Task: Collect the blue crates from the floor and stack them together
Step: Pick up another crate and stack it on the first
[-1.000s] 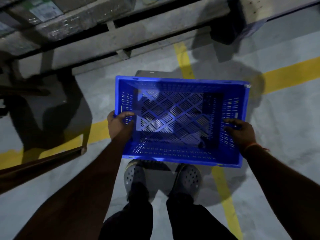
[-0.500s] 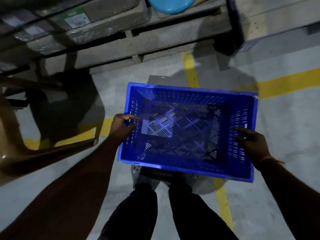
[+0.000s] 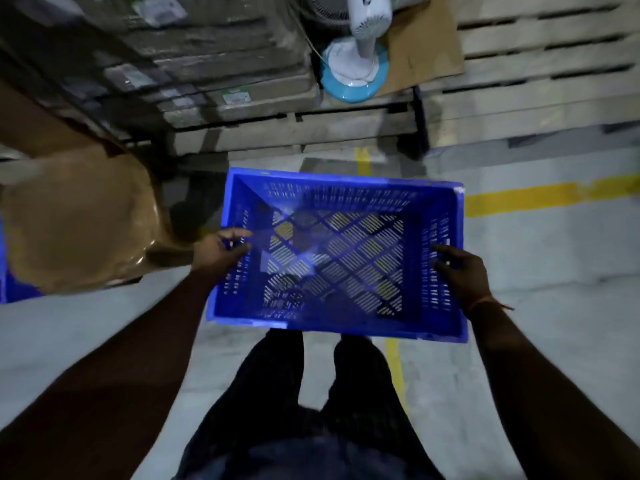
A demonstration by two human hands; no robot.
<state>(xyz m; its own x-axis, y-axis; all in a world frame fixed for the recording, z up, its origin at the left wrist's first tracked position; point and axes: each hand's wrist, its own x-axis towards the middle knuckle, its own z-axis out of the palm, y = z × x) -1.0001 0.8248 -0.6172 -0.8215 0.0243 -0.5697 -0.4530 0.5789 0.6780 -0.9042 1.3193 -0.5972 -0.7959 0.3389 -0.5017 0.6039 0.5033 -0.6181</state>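
A view from head height looks down at a person carrying an empty blue plastic crate (image 3: 341,251) in front of their body, above a grey concrete floor (image 3: 554,271). The crate is rectangular, open side up, with slotted walls and a lattice bottom through which the floor shows. It is held clear of the ground, roughly level, with its long sides running left to right. The left hand (image 3: 221,249) grips the crate's left short wall, thumb over the rim and into the inside, fingers curled around the outside. The right hand (image 3: 459,270) grips the right short wall in the same way, its fingers closed on the rim and reaching a little inside; a thin orange thread (image 3: 488,303) circles that wrist. Both bare forearms stretch down from the lower corners of the view. Below the crate are the person's legs in dark trousers (image 3: 311,393); the feet are hidden. Yellow painted lines (image 3: 540,199) cross the floor, one running away to the right and another passing under the crate towards the person. To the left, just beside the crate, stands a brown plastic chair (image 3: 76,220), blurred by motion, and a sliver of something else blue (image 3: 14,289) shows at the far left edge beneath it. Ahead are wooden pallets (image 3: 519,81) and stacked, wrapped cartons (image 3: 207,64) in dim light. Between them stands a white pedestal fan on a light blue round base (image 3: 353,77), beside a sheet of cardboard (image 3: 426,46).
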